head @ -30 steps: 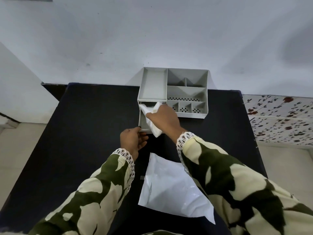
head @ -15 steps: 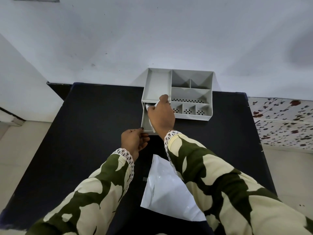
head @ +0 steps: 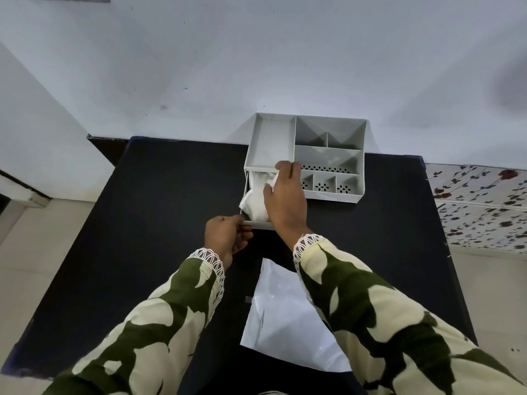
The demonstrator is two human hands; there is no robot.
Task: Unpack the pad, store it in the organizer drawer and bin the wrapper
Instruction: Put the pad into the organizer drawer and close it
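Observation:
A grey organizer (head: 330, 143) with several compartments stands at the far edge of the black table (head: 159, 218). Its drawer (head: 258, 224) is pulled out toward me on the left side. The white pad (head: 256, 199) lies inside the drawer, partly under my right hand (head: 285, 201), whose fingers press on it. My left hand (head: 225, 238) pinches the drawer's front left corner. The white wrapper (head: 282, 317) lies flat on the table near me, partly covered by my right sleeve.
A white wall rises behind the table. To the right lies a floral-patterned surface (head: 479, 206). A pale floor shows on the left. No bin is in view.
My right hand has pushed the pad down from above the drawer into it. The left hand has kept hold of the drawer front.

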